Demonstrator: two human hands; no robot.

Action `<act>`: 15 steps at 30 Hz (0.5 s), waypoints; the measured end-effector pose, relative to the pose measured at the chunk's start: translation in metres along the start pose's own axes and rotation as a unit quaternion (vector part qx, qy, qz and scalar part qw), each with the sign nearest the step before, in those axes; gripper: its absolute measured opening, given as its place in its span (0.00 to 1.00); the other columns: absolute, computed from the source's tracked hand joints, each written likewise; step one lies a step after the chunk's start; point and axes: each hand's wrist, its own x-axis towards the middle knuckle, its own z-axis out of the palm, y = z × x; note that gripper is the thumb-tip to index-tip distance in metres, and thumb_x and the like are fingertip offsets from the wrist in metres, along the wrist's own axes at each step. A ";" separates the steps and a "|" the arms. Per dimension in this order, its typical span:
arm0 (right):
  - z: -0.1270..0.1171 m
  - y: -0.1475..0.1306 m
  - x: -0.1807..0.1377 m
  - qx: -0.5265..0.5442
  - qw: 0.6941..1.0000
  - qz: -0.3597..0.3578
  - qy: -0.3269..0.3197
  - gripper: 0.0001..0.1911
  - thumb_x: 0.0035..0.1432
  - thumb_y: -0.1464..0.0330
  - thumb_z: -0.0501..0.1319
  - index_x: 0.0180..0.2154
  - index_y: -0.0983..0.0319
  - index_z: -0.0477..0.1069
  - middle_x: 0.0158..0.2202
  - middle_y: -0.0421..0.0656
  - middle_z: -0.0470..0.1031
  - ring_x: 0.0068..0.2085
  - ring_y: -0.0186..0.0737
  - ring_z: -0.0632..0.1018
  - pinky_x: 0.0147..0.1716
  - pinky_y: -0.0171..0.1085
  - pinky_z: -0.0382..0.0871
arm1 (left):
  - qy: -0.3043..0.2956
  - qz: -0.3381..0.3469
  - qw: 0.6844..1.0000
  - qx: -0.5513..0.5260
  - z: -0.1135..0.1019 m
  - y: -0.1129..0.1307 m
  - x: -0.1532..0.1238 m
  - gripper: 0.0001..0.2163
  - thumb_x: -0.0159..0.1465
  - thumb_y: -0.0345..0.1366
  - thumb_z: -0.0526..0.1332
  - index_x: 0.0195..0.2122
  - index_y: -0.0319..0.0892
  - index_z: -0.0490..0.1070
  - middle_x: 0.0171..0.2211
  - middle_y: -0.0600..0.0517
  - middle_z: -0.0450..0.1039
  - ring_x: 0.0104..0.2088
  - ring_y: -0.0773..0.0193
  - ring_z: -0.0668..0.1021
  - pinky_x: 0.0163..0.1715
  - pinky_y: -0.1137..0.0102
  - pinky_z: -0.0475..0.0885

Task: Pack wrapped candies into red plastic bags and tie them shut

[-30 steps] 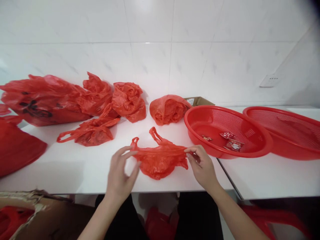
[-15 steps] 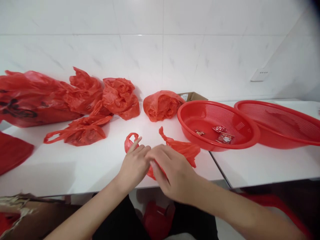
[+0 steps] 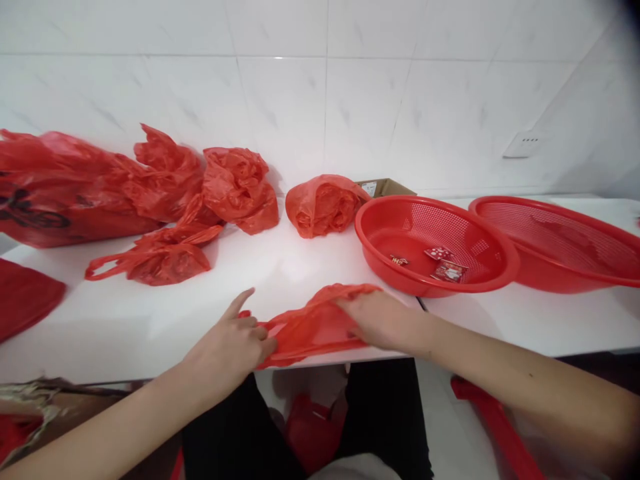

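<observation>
A thin red plastic bag [image 3: 315,327] is stretched between my hands at the table's front edge. My left hand [image 3: 233,347] grips its left end with curled fingers, while the index finger points up and away. On the other side, my right hand [image 3: 377,320] has the bag's right part, its fingers partly hidden by the plastic. Just beyond my right hand stands a red plastic basket [image 3: 435,291] with perforated sides. Inside it lie a few small flat pieces, among them a dotted red packet [image 3: 440,253] and a printed packet [image 3: 450,271].
Bunched red bags [image 3: 240,190] line the wall on the left, with a handled bag [image 3: 167,263] before them. Another bunched bag [image 3: 325,207] sits by a cardboard box [image 3: 393,187]. A second red basket [image 3: 560,280] stands right. An open carton [image 3: 65,427] is below left.
My hands have moved apart, the left one leftward and the right one rightward. The bag, crumpled before, is now spread out between them.
</observation>
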 end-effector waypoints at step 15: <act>0.000 -0.020 0.036 -0.089 0.983 0.003 0.157 0.17 0.64 0.71 0.51 0.51 0.66 0.71 0.47 0.55 0.76 0.48 0.51 0.76 0.41 0.43 0.72 | 0.015 -0.140 0.990 -0.016 -0.003 0.026 0.067 0.14 0.68 0.36 0.52 0.47 0.38 0.75 0.43 0.42 0.78 0.45 0.51 0.77 0.56 0.49 0.61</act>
